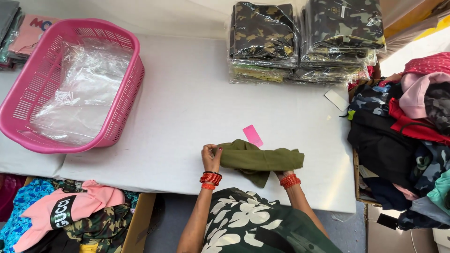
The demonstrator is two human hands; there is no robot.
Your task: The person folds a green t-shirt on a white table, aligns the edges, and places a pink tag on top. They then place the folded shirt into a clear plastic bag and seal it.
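Observation:
An olive green garment (258, 159) lies folded into a narrow strip near the front edge of the white table (187, 107). My left hand (211, 157) pinches its left end, red bangles on the wrist. My right hand (283, 174) is mostly hidden under the garment's right part; only the wrist with red bangles shows. A pink tag (252, 135) lies on the table just behind the garment.
A pink plastic basket (123, 100) holding clear plastic bags sits at the left. Stacks of bagged camouflage garments (304, 42) stand at the back. A heap of mixed clothes (408, 136) fills the right side. More clothes (70, 211) lie in a box at lower left.

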